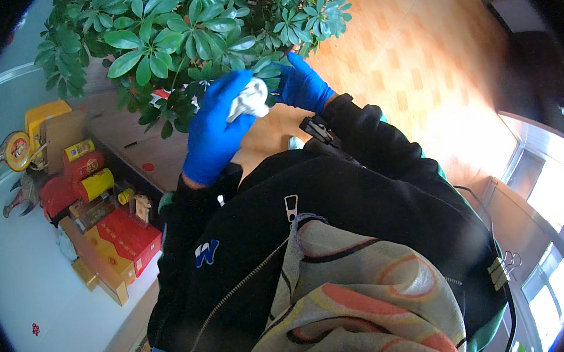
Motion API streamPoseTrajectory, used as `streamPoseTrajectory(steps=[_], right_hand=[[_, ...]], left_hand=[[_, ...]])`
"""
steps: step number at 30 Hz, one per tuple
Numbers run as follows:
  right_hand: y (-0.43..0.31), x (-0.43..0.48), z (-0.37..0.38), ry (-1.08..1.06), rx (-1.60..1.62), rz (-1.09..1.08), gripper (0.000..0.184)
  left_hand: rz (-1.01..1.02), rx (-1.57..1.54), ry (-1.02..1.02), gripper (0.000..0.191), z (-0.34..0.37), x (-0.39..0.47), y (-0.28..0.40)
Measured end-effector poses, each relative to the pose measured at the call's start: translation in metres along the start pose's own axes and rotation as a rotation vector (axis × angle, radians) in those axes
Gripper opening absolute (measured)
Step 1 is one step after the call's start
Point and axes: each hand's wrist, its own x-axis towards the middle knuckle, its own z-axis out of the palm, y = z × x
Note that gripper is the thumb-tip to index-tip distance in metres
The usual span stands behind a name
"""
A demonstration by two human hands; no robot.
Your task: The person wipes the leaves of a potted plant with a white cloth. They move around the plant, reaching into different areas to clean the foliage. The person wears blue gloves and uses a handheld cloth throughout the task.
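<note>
A leafy umbrella plant [198,27] fills the top of the head view. My left hand [220,126], in a blue glove, is shut on a crumpled white cloth [250,99] at the plant's lower edge, close to a few leaves [267,71]. Just right of the cloth, my right hand [304,86], gloved in blue too, is at the same leaves; its fingertips are partly hidden by foliage, so whether they pinch a leaf cannot be told.
At left, a shelf holds a red and gold box [131,239], red and yellow canisters [96,184] and other goods. A wooden cabinet top [120,114] lies beneath the plant's left side. Wood-patterned floor [393,65] extends right, towards a dark piece of furniture [519,69] and windows.
</note>
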Motion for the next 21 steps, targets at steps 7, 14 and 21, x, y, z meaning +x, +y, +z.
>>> streamPoseTrajectory(steps=[7,14,21], right_hand=[[0.024,-0.023,0.026,-0.142,0.203,-0.094,0.069],[0.047,-0.032,0.031,-0.01,0.055,-0.216,0.076],[0.066,-0.061,-0.006,-0.011,0.047,-0.21,0.075]], left_hand=[[-0.04,0.909,-0.264,0.058,0.043,0.021,-0.009],[0.143,0.141,-0.413,0.053,0.031,-0.03,-0.009],[0.015,0.031,-0.392,0.049,-0.018,-0.057,-0.026]])
